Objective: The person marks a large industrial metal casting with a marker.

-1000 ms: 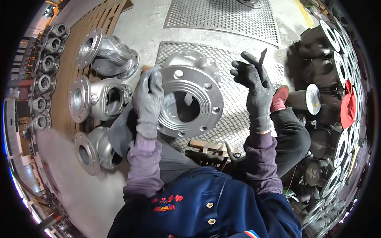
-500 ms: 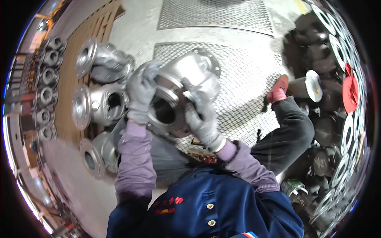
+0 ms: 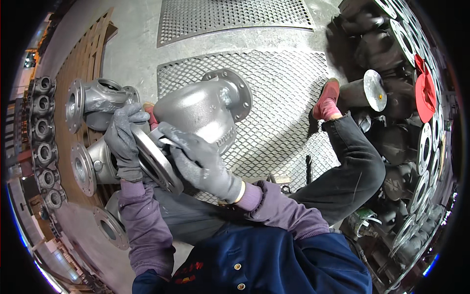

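A large grey cast-metal valve body (image 3: 196,111) lies tilted in front of me, with its round flange (image 3: 157,158) turned toward my lap on the left and another flange (image 3: 241,93) at its far end. My left hand (image 3: 125,139), in a grey glove, is closed over the upper left rim of the near flange. My right hand (image 3: 201,164), also gloved, is at the other side of that flange, its fingers pinched round a small, flat, pale-edged piece (image 3: 169,141). The kind of that piece cannot be made out. The flange's opening is mostly turned away from view.
More valve bodies (image 3: 104,98) stand on a wooden pallet (image 3: 73,88) at the left. Metal mesh plates (image 3: 279,98) cover the floor ahead. Dark castings and flanges are stacked at the right, with a red cloth-like item (image 3: 425,95) on them. My bent leg (image 3: 342,171) lies between.
The valve body has swung so its near flange faces down-left instead of toward me. Both hands have moved left with it, the left still on the rim. The whole view has shifted.
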Tool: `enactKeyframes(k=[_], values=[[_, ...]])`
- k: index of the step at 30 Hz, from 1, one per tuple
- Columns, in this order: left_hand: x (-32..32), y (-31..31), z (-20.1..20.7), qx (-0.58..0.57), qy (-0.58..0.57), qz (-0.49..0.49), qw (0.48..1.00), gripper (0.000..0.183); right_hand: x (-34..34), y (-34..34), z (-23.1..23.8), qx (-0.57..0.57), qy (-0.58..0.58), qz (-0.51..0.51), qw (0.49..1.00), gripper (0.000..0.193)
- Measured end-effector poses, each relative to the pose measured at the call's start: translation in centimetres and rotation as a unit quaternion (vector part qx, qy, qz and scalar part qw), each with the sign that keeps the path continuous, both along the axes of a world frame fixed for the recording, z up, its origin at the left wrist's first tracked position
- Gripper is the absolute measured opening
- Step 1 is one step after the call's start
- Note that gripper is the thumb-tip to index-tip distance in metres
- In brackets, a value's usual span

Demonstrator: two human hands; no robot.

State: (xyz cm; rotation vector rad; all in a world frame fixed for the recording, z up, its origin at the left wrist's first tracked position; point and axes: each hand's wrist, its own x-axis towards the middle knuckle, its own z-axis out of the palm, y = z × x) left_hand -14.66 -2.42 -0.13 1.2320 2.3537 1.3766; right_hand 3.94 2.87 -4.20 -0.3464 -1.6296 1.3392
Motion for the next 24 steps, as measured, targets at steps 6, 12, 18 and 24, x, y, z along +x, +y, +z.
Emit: enactKeyframes(k=[6, 12, 18, 24], values=[[0.9, 1.6, 0.6, 0.019, 0.06, -0.077, 0.995, 0.041, 4.0, 3.7, -1.5, -0.287, 0.068, 0.088, 0.951, 0.038], [3.7, 2.7, 1.4, -0.023, 0.054, -0.08, 0.995, 0.056, 12.7, 9.3, -5.6, -0.367, -0.24, -0.111, 0.892, 0.046], [6.2, 4.4, 1.7, 0.031, 0.15, -0.144, 0.978, 0.033, 16.1, 10.8, -9.1, -0.327, -0.314, -0.112, 0.884, 0.045], [6.8, 5.2, 1.3, 0.029, 0.227, -0.186, 0.955, 0.024, 15.8, 10.9, -11.8, -0.296, -0.372, -0.1, 0.874, 0.042]])
